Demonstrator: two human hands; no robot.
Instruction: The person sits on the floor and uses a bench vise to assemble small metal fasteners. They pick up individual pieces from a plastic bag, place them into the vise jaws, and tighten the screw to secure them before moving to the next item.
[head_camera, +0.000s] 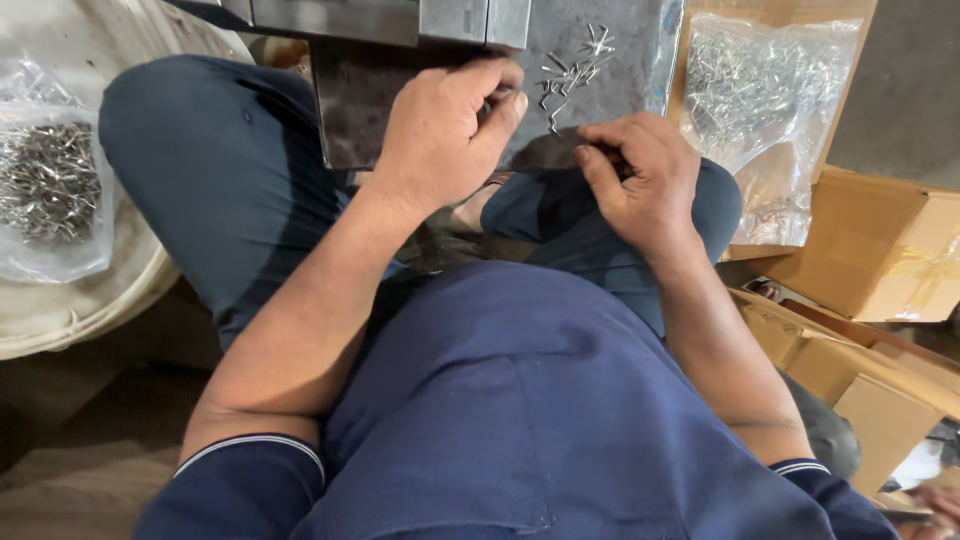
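1. Our left hand (445, 135) rests on a dark metal plate (370, 110), fingers curled in and thumb pressed to the fingertips. We cannot tell whether anything is pinched there; the grip itself is hidden.
2. Our right hand (640, 180) is just right of the left, near the plate's edge, fingers folded tight toward the palm. What they close on is hidden, so we cannot tell.
3. Loose metal pins (575, 70) lie scattered on the plate just beyond both hands: thin, bright, short, some crossed over each other.
4. The plate is flat, dull grey and scuffed. A blocky steel fixture (400, 18) sits at its far edge, cut off by the frame.
5. Far right: a clear, crinkled plastic bag (765, 110) packed with shiny pins, lying on brown cardboard boxes (870, 250).
6. Far left: a second clear bag (45, 180) of darker pins on a pale round surface (120, 290), partly out of frame.
7. Near us: dark blue trousers and shirt hide the plate's near side.
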